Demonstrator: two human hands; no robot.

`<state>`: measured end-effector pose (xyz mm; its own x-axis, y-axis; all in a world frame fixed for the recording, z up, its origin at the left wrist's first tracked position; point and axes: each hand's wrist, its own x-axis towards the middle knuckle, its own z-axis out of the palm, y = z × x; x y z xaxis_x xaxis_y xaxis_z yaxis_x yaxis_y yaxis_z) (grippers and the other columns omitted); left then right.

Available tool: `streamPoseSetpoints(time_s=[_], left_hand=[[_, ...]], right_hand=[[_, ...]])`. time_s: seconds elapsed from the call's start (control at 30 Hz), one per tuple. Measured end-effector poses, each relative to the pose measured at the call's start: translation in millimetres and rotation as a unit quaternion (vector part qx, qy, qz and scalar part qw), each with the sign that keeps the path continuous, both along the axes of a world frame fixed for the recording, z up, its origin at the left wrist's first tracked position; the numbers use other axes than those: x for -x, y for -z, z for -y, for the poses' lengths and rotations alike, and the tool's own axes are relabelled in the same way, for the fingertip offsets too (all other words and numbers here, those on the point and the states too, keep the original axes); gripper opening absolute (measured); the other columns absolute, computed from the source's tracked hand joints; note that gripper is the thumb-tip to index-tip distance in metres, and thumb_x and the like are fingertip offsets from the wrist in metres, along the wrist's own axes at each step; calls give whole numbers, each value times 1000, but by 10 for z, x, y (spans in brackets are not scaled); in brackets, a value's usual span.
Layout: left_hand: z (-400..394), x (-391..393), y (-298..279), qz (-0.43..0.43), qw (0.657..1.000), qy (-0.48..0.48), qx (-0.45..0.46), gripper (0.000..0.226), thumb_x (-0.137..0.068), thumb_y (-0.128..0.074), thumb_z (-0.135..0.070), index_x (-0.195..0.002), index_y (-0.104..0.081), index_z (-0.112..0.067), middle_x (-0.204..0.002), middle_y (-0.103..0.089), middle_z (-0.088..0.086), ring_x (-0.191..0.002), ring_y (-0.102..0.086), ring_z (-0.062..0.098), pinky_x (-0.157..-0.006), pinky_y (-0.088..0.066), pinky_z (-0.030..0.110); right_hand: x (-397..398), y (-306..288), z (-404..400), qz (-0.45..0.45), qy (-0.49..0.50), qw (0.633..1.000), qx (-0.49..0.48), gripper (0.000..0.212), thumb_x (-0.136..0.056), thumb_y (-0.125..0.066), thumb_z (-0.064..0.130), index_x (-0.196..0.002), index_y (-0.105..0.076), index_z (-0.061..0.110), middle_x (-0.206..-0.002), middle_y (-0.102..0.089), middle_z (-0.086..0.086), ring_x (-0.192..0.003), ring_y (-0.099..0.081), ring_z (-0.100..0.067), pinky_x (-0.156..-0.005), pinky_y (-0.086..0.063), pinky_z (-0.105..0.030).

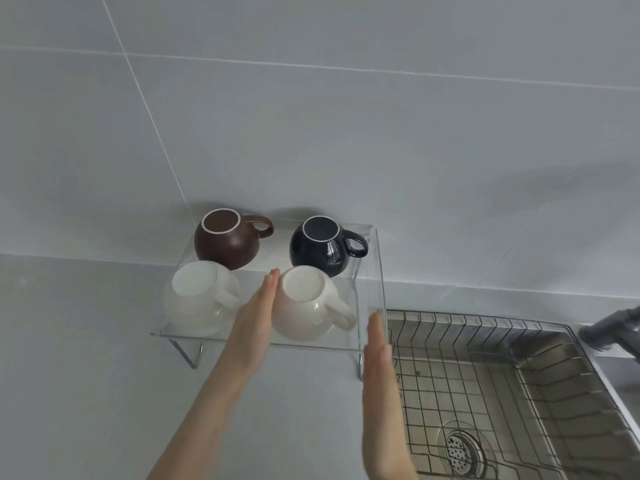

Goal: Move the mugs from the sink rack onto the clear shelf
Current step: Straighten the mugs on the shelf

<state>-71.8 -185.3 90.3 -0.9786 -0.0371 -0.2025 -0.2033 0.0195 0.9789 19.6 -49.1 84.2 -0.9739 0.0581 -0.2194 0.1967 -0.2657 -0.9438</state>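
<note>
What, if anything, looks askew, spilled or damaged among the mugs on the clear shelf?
Nothing stands out. The brown mug, dark blue mug and two white mugs sit upside down in two tidy rows on the clear shelf, handles all pointing right. No chips or spills are visible.

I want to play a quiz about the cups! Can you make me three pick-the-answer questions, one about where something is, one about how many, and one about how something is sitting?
1. Where is the brown mug?
A. back left of the clear shelf
B. in the sink rack
C. front right of the shelf

2. How many mugs are on the shelf?
A. two
B. four
C. six

3. How are the mugs sitting?
A. upright
B. lying on their sides
C. upside down

Answers:
1 A, it sits at the back, left of the dark blue mug.
2 B, brown, dark blue and two white ones; the rack holds none.
3 C, their flat bases face up.
</note>
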Motion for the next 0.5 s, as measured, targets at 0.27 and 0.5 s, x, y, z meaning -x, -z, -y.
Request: streamPoseSetpoints(time_s=[0.27,0.5], left_hand=[[-20,-187,-104,-5,998,-9,-60,41,-95,-19,-35,-121,-49,-25,-120,-46,-21,-115,-39,-2,-98,-25,17],[-81,-343,-59,14,998,-3,-66,50,-94,-20,-38,-138,-32,-17,-134,-32,-17,-130,-28,1,-106,-18,18]], right_hand=[[-36,5,227,-9,-33,999,-34,77,-68,-18,74,-140,-9,50,-146,-3,40,-119,-4,36,-102,-6,-10],[76,-2,49,-2,-17,998,-52,69,-76,-15,68,-142,-13,45,-152,-7,31,-138,0,13,-117,0,-26]])
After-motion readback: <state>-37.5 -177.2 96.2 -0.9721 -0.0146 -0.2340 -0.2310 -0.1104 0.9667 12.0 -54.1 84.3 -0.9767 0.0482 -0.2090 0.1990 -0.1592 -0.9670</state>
